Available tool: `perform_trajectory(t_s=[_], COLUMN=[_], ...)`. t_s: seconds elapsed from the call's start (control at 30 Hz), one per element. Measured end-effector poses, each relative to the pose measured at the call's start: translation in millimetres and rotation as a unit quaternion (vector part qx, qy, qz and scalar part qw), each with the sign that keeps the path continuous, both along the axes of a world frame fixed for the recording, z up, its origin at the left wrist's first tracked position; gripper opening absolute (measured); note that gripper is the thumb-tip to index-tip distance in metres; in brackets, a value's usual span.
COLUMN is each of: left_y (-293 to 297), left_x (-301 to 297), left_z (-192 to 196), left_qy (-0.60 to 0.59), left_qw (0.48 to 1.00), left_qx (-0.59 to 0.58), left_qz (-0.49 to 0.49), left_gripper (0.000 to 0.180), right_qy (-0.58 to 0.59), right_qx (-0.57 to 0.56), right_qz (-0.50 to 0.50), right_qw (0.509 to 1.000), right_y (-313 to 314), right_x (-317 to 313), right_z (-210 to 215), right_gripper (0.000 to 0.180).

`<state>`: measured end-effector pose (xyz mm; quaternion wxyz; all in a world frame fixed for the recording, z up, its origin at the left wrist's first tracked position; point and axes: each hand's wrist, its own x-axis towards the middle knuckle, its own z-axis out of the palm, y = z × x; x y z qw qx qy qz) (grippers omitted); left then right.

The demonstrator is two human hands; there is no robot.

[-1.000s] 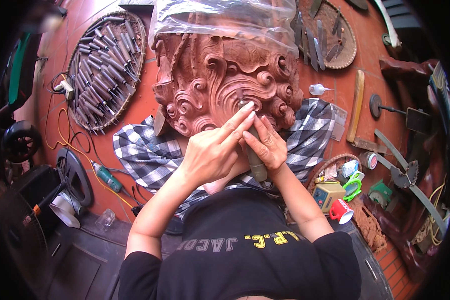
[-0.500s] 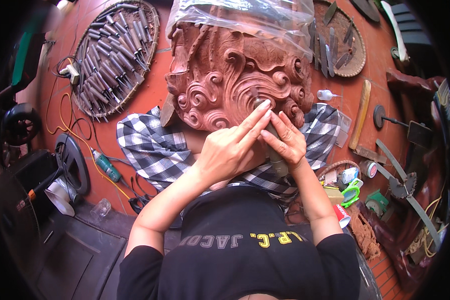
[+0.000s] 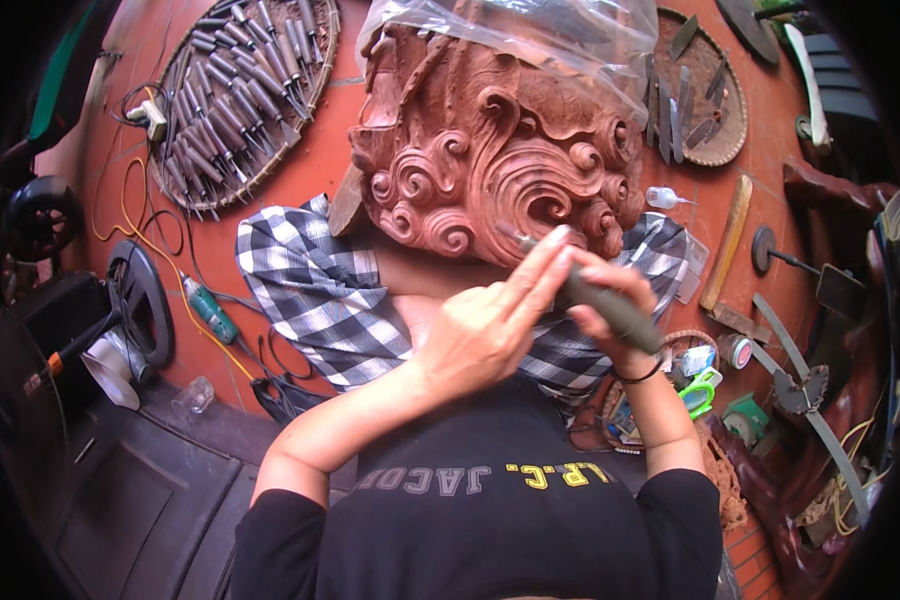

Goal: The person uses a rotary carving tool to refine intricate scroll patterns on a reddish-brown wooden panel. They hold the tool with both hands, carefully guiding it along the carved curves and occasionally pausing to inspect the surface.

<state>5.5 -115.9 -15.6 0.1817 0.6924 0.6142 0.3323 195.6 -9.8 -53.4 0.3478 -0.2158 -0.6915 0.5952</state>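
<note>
A thick, dark grey-green hand tool (image 3: 620, 318) with a slim tip slants across my lap. My right hand (image 3: 625, 292), blurred by motion, is closed round its body. My left hand (image 3: 485, 325) reaches in from the left, index and middle fingers straight and pressed together against the tool's front end; its thumb is hidden. Beyond both hands stands a reddish-brown carving (image 3: 510, 165) with deep swirls and spirals. The tool's tip lies over the carving's lower near edge; I cannot tell if it touches. A thin dark band or cord crosses my right wrist.
A round basket of chisels (image 3: 240, 100) lies far left, and a basket with flat blades (image 3: 705, 90) far right. Clear plastic (image 3: 530, 35) drapes the carving's top. A green power tool (image 3: 210, 310) with cables lies left; a wooden-handled mallet (image 3: 730, 240) and green-rimmed goggles (image 3: 703, 392) lie right.
The tool has swung from nearly upright to a rightward slant, and its tip has come nearer to me, off the carving's middle swirl. Both hands have shifted with it. The whole view has shifted slightly.
</note>
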Motion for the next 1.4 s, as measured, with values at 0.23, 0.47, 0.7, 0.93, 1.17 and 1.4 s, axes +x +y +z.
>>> perform_trajectory(t_s=[0.23,0.47,0.7,0.93,1.17,1.4], left_y=[51.5,59.4,54.0,35.5,16.1,-0.3], left_x=[38.0,37.6,34.8,41.0,55.2,69.5], left_z=[15.4,9.8,2.0,2.6,11.0,12.9], left_qy=[0.031,-0.016,0.019,0.003,0.030,0.037], left_qw=[0.997,0.991,0.990,0.989,0.989,0.998], left_qx=[-0.029,-0.061,-0.027,-0.060,-0.088,-0.036], left_qz=[0.069,0.119,0.138,0.134,0.111,0.042], left_gripper=[0.089,0.095,0.091,0.090,0.086,0.080], right_qy=[0.134,0.056,0.035,-0.024,-0.056,-0.010], right_qx=[-0.444,-0.455,-0.443,-0.445,-0.432,-0.414], right_qz=[-0.132,-0.110,-0.112,-0.057,-0.021,-0.068], right_qw=[0.876,0.882,0.889,0.893,0.900,0.908], right_y=[31.3,59.5,60.4,64.0,62.1,26.6], right_x=[-6.8,-17.3,-25.3,-14.7,4.4,48.1], right_z=[10.3,15.3,19.2,17.6,27.4,36.5], right_gripper=[0.039,0.033,0.034,0.035,0.033,0.039])
